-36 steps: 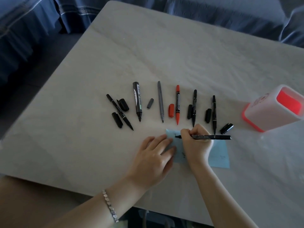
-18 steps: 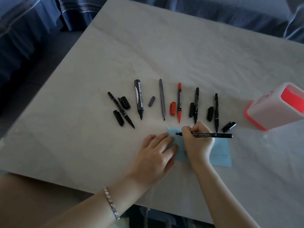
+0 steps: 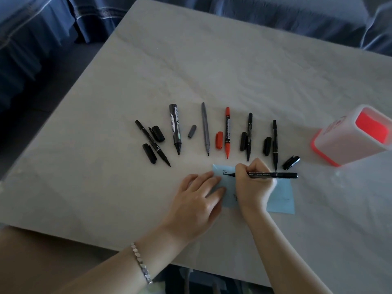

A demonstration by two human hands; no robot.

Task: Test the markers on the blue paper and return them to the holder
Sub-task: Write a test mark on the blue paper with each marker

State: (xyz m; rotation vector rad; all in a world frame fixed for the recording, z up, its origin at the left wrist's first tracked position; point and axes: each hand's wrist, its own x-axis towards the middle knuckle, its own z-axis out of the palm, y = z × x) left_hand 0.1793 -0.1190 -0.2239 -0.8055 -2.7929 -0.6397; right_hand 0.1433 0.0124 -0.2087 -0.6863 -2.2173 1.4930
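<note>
The right hand (image 3: pixel 252 183), fingers pinching a black marker (image 3: pixel 273 175), has added strokes on the blue paper (image 3: pixel 282 197); the left hand (image 3: pixel 195 202) presses it flat with straight fingers, so this test is underway.

Pale table (image 3: pixel 212 71) set with writing things.
Uncapped markers (image 3: pixel 205 128) and loose caps (image 3: pixel 192 131) are spread in a row mid-table; blue paper (image 3: pixel 282 196) is laid toward the near edge, a holder (image 3: pixel 343 139) by the right edge.
</note>
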